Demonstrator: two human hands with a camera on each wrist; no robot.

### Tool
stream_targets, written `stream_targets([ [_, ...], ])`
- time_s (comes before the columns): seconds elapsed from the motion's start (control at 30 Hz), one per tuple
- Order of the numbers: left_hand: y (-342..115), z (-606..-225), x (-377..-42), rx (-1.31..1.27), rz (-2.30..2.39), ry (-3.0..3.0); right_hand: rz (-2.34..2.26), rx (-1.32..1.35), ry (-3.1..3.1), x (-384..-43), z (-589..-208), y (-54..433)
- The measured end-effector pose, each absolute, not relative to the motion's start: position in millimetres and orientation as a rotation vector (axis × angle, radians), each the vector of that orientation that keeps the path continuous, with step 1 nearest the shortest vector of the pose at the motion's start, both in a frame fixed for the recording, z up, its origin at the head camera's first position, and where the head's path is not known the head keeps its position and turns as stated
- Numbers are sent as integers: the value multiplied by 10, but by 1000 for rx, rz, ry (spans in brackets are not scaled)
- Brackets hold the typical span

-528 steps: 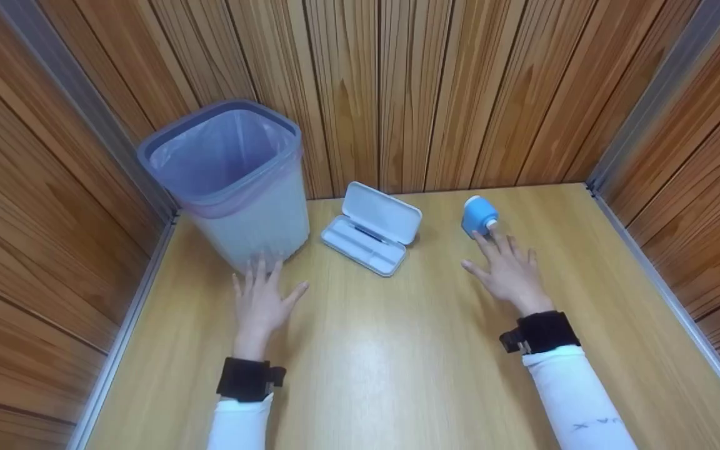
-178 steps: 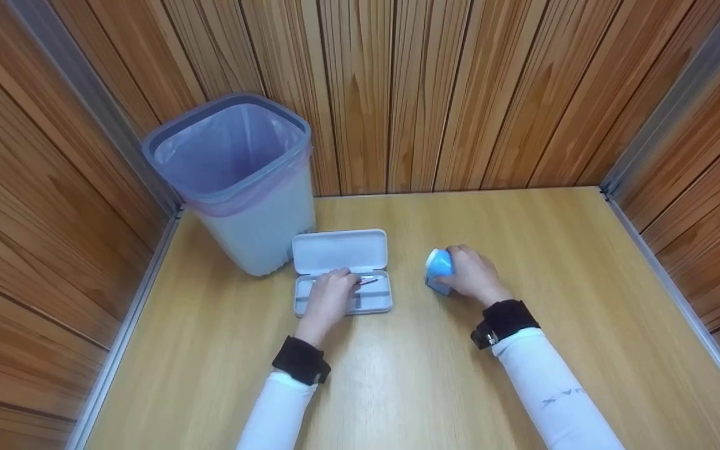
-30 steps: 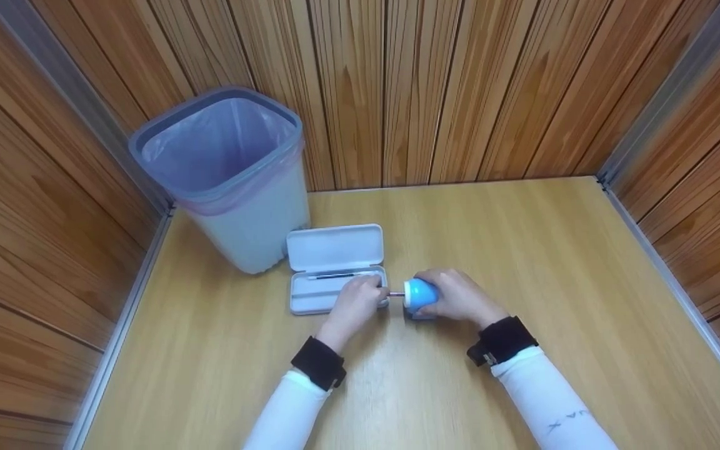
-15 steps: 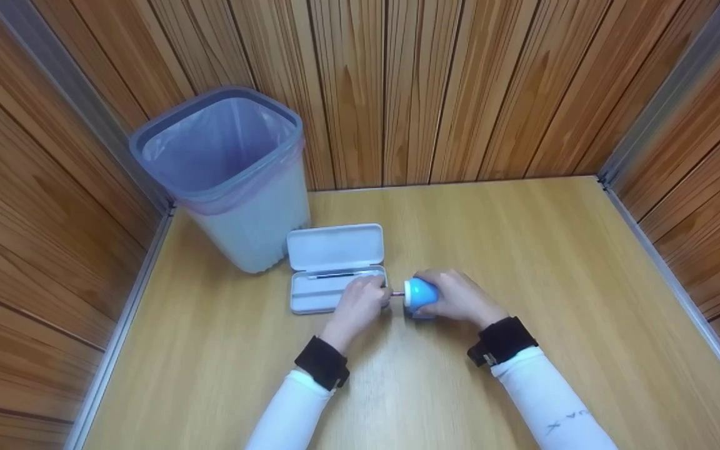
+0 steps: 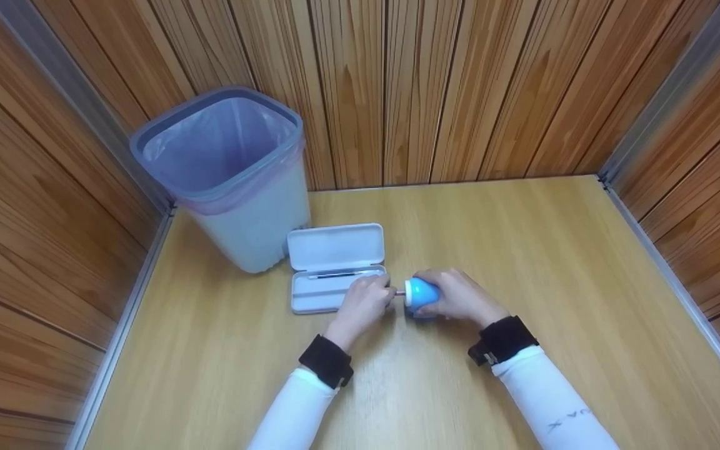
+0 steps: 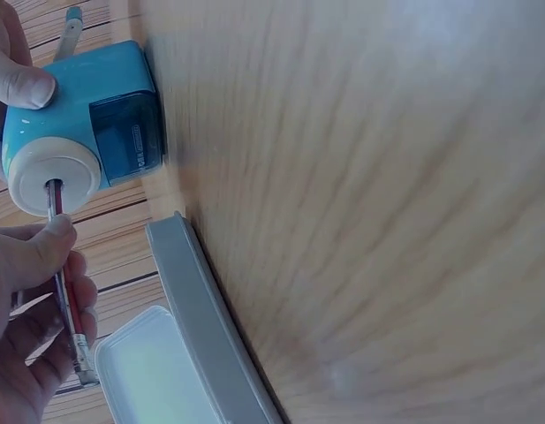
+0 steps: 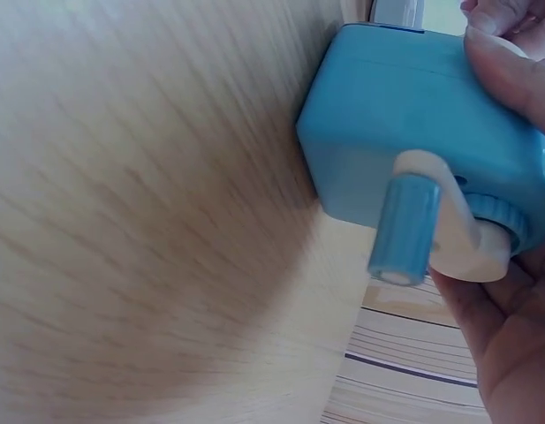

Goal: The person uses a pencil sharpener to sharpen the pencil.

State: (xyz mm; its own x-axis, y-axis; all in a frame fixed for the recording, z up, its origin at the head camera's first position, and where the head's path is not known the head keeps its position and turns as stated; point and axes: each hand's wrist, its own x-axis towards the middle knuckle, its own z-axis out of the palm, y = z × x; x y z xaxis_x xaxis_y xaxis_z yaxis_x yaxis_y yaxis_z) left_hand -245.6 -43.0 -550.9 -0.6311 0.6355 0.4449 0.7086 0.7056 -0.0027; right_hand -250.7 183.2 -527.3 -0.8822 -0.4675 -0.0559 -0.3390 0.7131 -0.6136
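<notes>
In the head view, the left hand (image 5: 365, 306) pinches a pencil (image 5: 400, 293) in its grip, while the right hand (image 5: 460, 296) has its grip round a blue sharpener (image 5: 422, 292) on the tabletop (image 5: 522, 244); a grey case (image 5: 335, 246) lies just beside the left hand. Left wrist view: the pencil sits in the sharpener's round white front (image 6: 79, 168). Right wrist view: the crank (image 7: 404, 231) sticks out behind the sharpener.

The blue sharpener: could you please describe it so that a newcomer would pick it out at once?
On the wooden table, start from the tall lined bin at the far left, then the open pale case beside it. Just right of that case, gripped by the right hand, is the sharpener. Unlike its pale neighbours, it is bright blue, with a crank handle.
</notes>
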Motion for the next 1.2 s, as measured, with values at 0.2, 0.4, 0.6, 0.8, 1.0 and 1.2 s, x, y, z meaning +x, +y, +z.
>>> stream_targets([
  [0.2, -412, -5519, -2470, -1042, -221, -2440, -894, -686, 2725, -2511, -5259, 1814],
  [0.4, -385, -5540, -2479, -1040, -231, -2427, -855, -732, 2755, -2507, -5251, 1799],
  [0.6, -345, -5521, -2482, -1051, -245, -2485, -856, -681, 2746, -2504, -5217, 1782],
  [0.8, -324, -5523, -2487, -1052, -246, -2480, -872, -652, 2739, -2499, -5217, 1766],
  [1.0, -312, -5524, -2486, -1046, -224, -2461, -891, -638, 2734, -2500, -5223, 1760],
  [1.2, -299, -5514, -2488, -1041, -231, -2465, -946, -663, 2730, -2509, -5256, 1762],
])
